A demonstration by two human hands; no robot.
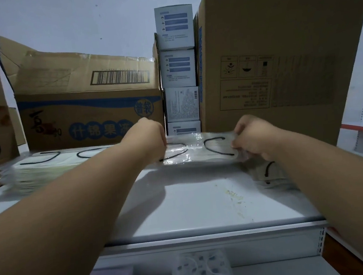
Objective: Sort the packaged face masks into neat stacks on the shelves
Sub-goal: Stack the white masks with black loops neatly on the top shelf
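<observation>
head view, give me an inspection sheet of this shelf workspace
surface: white shelf, yellowish stain on its right part.
job's things: packaged mask held at both ends; mask stack at left; loose masks under the right forearm.
clutter: nothing seen.
grippers: left hand and right hand pinch the packaged mask.
cables: nothing seen.
surroundings: open carton, white boxes, tall carton; patterned masks on the lower shelf.

Glossy clear plastic mask packet (197, 150), matt brown cardboard boxes (280, 59), smooth painted metal shelf (194, 205), stained
</observation>
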